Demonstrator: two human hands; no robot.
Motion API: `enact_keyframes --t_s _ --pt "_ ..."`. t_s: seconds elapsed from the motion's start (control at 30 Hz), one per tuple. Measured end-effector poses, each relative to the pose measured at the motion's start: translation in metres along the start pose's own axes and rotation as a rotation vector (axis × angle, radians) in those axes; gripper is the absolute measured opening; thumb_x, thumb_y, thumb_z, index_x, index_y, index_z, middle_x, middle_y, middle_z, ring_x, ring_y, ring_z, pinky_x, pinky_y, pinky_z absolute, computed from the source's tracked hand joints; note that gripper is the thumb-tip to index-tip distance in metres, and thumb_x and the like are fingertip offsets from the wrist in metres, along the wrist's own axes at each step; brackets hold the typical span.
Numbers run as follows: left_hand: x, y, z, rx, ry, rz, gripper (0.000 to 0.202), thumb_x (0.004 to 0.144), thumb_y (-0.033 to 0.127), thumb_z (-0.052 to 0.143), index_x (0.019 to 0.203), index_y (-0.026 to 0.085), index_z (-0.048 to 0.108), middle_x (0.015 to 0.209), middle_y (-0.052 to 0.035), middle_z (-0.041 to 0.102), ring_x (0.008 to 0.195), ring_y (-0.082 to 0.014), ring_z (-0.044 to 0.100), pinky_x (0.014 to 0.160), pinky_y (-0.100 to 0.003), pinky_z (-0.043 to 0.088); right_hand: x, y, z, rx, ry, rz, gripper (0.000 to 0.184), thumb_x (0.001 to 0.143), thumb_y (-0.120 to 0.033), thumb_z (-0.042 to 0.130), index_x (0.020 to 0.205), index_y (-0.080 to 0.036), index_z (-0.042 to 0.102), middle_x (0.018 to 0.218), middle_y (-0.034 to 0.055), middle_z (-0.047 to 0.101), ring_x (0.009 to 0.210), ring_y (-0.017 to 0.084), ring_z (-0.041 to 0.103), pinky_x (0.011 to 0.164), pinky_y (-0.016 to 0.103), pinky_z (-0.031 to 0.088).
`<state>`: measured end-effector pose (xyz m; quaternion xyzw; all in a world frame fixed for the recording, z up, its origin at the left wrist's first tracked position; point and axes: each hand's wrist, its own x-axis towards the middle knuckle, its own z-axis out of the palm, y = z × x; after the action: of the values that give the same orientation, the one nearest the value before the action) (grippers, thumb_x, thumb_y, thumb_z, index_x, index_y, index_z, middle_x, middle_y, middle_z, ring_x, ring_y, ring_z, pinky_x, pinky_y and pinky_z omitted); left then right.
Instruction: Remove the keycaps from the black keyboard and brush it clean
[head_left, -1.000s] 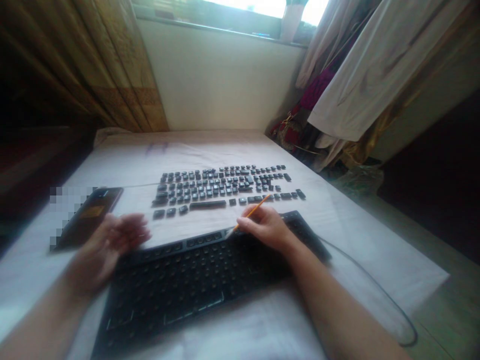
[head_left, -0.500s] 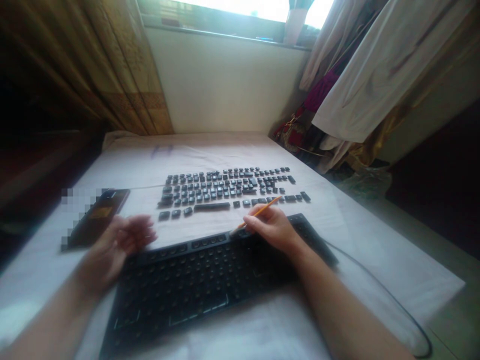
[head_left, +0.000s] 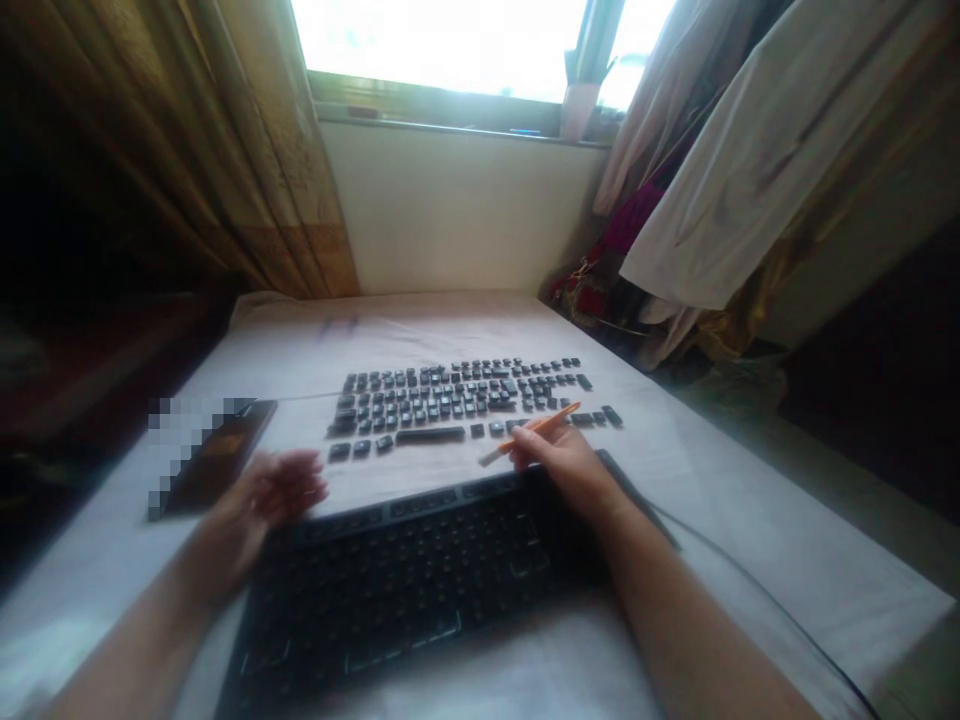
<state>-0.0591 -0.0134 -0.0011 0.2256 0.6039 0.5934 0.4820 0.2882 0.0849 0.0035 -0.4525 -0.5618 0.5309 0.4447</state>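
Note:
A black keyboard base (head_left: 390, 570) with its keycaps off lies at a slant in front of me. Over its far right edge, my right hand (head_left: 562, 460) pinches a small paintbrush (head_left: 544, 424) with an orange handle. The pale bristle end points left and down, just beyond the base's far edge. My left hand (head_left: 289, 487) is beside the base's far left corner, fingers loosely apart and somewhat blurred, with nothing seen in it. Beyond both hands, the loose black keycaps (head_left: 427, 400) are laid out in keyboard order, with the long space bar (head_left: 430, 435) in the near row.
A dark phone-like object (head_left: 217, 455), partly pixelated, lies left of my left hand. A black cable (head_left: 750, 570) runs from the base toward the right edge. White cloth (head_left: 420, 325) covers the table. Clothes (head_left: 712, 190) hang at the right, and a curtain (head_left: 270, 170) at the left.
The brush has lifted from the base's far edge strip and its bristles now sit just past it. The camera view has tilted upward, so everything appears lower.

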Motion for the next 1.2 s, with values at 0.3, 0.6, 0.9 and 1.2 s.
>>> enact_keyframes --t_s 0.3,0.6,0.9,1.2 --pt "-0.005 -0.003 0.005 0.126 -0.034 0.105 0.069 0.048 0.079 0.079 0.086 0.021 0.076 0.086 -0.0063 0.078 0.082 -0.0266 0.074 0.075 -0.037 0.063 0.003 -0.003 -0.01 0.132 0.042 0.08 0.032 0.072 -0.046 0.081 0.073 -0.016 0.073 0.067 0.0052 0.074 0.058 0.015 0.064 0.064 0.03 0.057" --pt "-0.004 -0.012 0.008 0.07 0.039 0.246 0.056 0.07 0.07 0.068 0.085 0.016 0.071 0.08 -0.0066 0.075 0.073 -0.0208 0.073 0.071 -0.031 0.061 0.008 0.002 -0.012 0.153 0.045 0.127 0.022 0.096 -0.034 0.067 0.097 -0.012 0.07 0.091 0.0067 0.073 0.076 0.016 0.07 0.073 0.032 0.06" --pt "-0.022 -0.016 0.008 0.006 0.124 0.299 0.058 0.076 0.072 0.065 0.079 0.014 0.07 0.073 -0.007 0.073 0.068 -0.02 0.07 0.073 -0.034 0.06 0.009 0.006 -0.007 0.094 0.034 0.074 0.034 0.099 -0.034 0.064 0.128 -0.017 0.061 0.128 0.01 0.064 0.107 0.024 0.068 0.089 0.045 0.059" --pt "-0.024 -0.017 0.008 -0.019 0.122 0.256 0.064 0.064 0.078 0.073 0.078 0.016 0.071 0.072 -0.0048 0.072 0.07 -0.0205 0.07 0.071 -0.033 0.06 0.008 0.015 0.0 0.019 0.093 -0.059 0.034 0.084 -0.046 0.073 0.072 -0.015 0.068 0.062 0.0045 0.071 0.053 0.016 0.064 0.056 0.03 0.056"
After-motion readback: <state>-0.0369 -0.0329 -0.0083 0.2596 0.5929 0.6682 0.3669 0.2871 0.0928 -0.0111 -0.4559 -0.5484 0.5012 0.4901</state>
